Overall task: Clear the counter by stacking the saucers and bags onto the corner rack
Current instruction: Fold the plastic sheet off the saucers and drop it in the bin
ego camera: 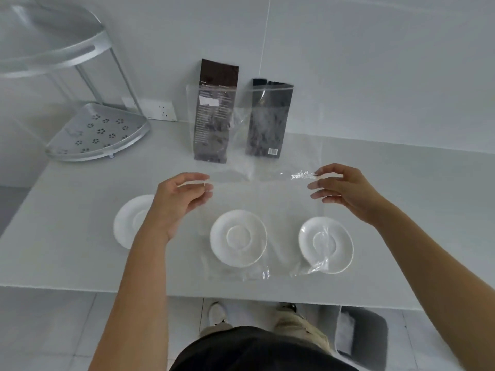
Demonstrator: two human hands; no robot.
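Our dark shirt (257,352) sits nearest the lens, with shoes (217,314) on the tiled floor under the counter edge. Both forearms reach out over the white counter (67,236).

Left hand (178,203): thumb and fingertips pinched on the left top corner of a clear plastic bag (257,199). Right hand (345,190): thumb and forefinger pinched on the right top corner, other fingers loosely spread. We hold the bag stretched between the two hands, its lower part draped down to the counter.

Three white saucers in a row near the front edge. Left saucer (131,223) is partly hidden by our left wrist. Middle saucer (238,238) and right saucer (325,245) are seen through the bag film; we can't tell whether they are under it or inside it.

At the back, two dark bags stand against the wall, each in a clear sleeve: taller bag (215,111) on the left, shorter bag (267,119) just beside it to the right.

The metal corner rack (99,132) stands in the counter's far-left corner. Its perforated lower shelf holds nothing; the upper shelf (51,41) is blurred at frame edge. A wall socket (160,109) sits behind the rack leg.
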